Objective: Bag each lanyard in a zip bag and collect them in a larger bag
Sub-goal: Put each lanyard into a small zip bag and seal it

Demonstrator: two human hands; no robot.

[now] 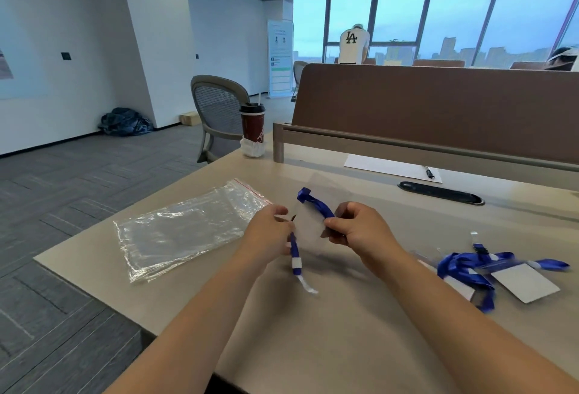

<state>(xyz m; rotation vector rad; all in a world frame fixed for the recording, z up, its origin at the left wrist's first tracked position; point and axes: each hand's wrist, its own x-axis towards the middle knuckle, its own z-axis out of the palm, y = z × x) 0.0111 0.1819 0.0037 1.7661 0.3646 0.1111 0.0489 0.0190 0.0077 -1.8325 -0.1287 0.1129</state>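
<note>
Surroundings: a large bag (188, 230) lay flat on the tabletop (313, 346), just left of the hands, with its red zip edge at the far end.
Right side: spare lanyards (463, 265) with white cards lay heaped, well apart from the work.
Far side: a cup (252, 125), a paper (388, 166) with a pen and a black slot (438, 193) sat before the divider (438, 105).
Obstruction: the small bag (308, 230), a translucent film, and the right thumb covered the strap's middle.
Left grip (269, 232): fingers curled, pinching the strap at the small bag's left edge.
Right grip (360, 227): thumb and fingers curled onto strap and film together.
Lanyard (316, 205) location: held above the tabletop, between both grips.
Long axis: far to near, bowed; the folded blue end pointed up and away, and the white-banded end hung toward the near edge.
Insertion: whether the strap lay inside the film could not be told.
</note>
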